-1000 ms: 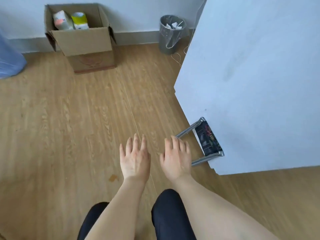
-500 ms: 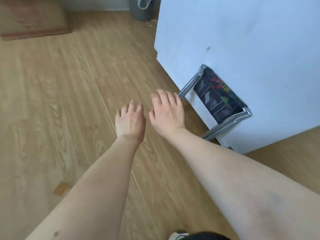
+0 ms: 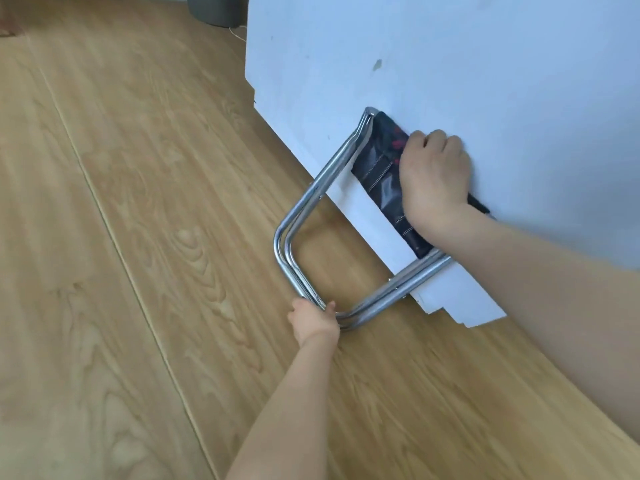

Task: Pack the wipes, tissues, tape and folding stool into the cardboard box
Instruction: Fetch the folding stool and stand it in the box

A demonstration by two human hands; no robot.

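The folding stool (image 3: 375, 174), folded flat, has a chrome tube frame and a dark seat fabric with a red pattern. It leans against the white wall panel with its frame foot on the wooden floor. My right hand (image 3: 433, 174) is closed over the fabric at the top of the stool. My left hand (image 3: 313, 320) grips the bottom bend of the chrome frame close to the floor. The cardboard box, wipes, tissues and tape are out of view.
A white panel (image 3: 433, 57) fills the upper right, and its lower edge meets the floor beside the stool. A grey waste bin (image 3: 214, 8) stands at the top by the panel's corner. Wooden floor (image 3: 121, 237) stretches to the left.
Both hands reached forward and to the right and closed on the stool, right on the fabric, left on the frame. The view moved closer to the stool; the box left the view.
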